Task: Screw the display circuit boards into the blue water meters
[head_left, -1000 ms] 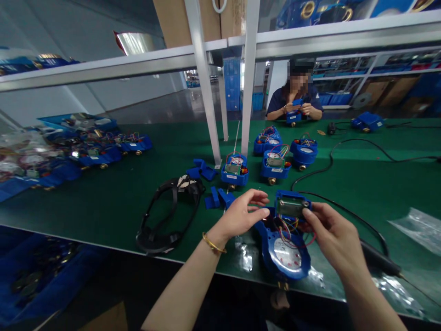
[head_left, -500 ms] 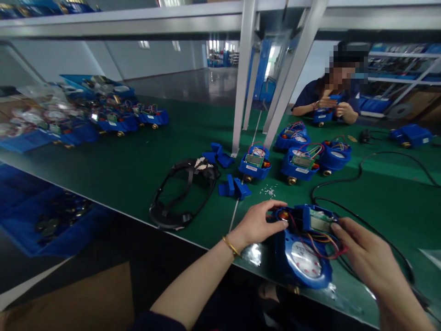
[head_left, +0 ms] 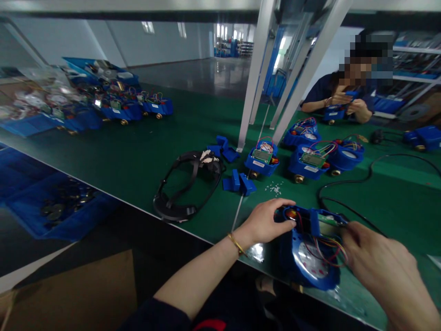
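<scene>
A blue water meter [head_left: 312, 262] with a round white dial lies at the table's front edge, its upper compartment uncovered. My left hand [head_left: 267, 220] grips the meter's left side, thumb and fingers around the corner beside an orange-and-silver part [head_left: 292, 214]. At the right end of a green circuit board [head_left: 327, 226] with a display, my right hand [head_left: 375, 253] is closed on the board's edge; its fingertips are mostly hidden. A blue plastic piece [head_left: 314, 222] stands just left of the board. Thin coloured wires [head_left: 332, 246] loop from the board over the dial.
Several opened meters [head_left: 308, 163] stand behind, near the metal shelf posts [head_left: 257, 78]. Small white bits [head_left: 274, 188], blue plastic parts [head_left: 237, 181] and a black head strap [head_left: 175, 214] lie left of them. A black cable [head_left: 365, 184] curves at right. Across the table a person [head_left: 334, 92] handles another meter.
My right hand has turned and shifted at the board's right end, its thumb no longer showing on the display. My left hand keeps its hold. The view has tilted down slightly.
</scene>
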`<move>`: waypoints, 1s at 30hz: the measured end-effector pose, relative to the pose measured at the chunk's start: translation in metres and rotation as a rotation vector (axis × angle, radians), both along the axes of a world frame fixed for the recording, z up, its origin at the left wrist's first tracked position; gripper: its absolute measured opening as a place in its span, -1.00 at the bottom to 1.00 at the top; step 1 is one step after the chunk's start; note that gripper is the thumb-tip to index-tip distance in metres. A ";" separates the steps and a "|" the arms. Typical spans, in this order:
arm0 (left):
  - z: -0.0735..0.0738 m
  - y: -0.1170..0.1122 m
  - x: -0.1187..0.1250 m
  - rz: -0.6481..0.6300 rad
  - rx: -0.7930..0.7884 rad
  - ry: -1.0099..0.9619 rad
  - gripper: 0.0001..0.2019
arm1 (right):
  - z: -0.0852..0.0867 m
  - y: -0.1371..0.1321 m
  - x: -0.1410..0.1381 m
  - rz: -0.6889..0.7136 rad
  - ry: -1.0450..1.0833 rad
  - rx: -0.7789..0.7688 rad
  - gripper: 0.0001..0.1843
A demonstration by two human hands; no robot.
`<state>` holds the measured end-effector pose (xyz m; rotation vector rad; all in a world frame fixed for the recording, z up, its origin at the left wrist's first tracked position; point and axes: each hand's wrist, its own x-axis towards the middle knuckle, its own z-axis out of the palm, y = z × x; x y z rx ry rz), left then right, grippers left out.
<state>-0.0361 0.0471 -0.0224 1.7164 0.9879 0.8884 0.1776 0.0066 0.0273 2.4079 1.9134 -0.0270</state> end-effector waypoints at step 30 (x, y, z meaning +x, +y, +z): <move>0.009 0.038 0.001 0.136 0.043 0.101 -0.70 | -0.072 0.024 0.119 0.106 0.174 0.121 -0.60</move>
